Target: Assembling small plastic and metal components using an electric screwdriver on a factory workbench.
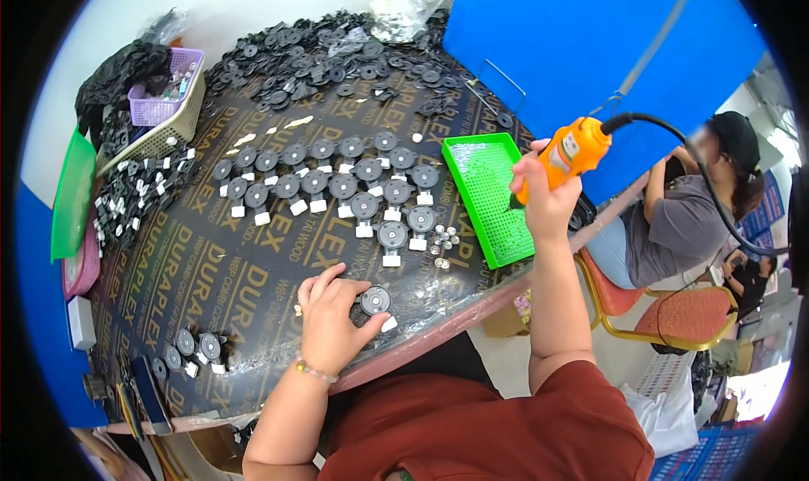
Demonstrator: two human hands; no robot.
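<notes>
My left hand (329,312), near the table's front edge, has its thumb and fingers around a round black disc part (375,300) with a white tab. Raised at the right, my right hand (548,198) grips an orange electric screwdriver (575,154). A black cable leaves the tool's upper end, and a strap hangs above it; the tip is hard to make out. Beyond my left hand, several similar disc parts with white tabs (341,186) lie in rows. Small silvery round pieces (442,241) lie between them and the green tray (480,228), which is beneath and beside the screwdriver.
A heap of black parts (295,59) covers the back of the table. Baskets (156,135), a green basin (74,198) and a pile of black-and-white parts (139,194) stand left. More discs (185,342) lie front left. A person (683,211) sits beyond the blue panel (581,51).
</notes>
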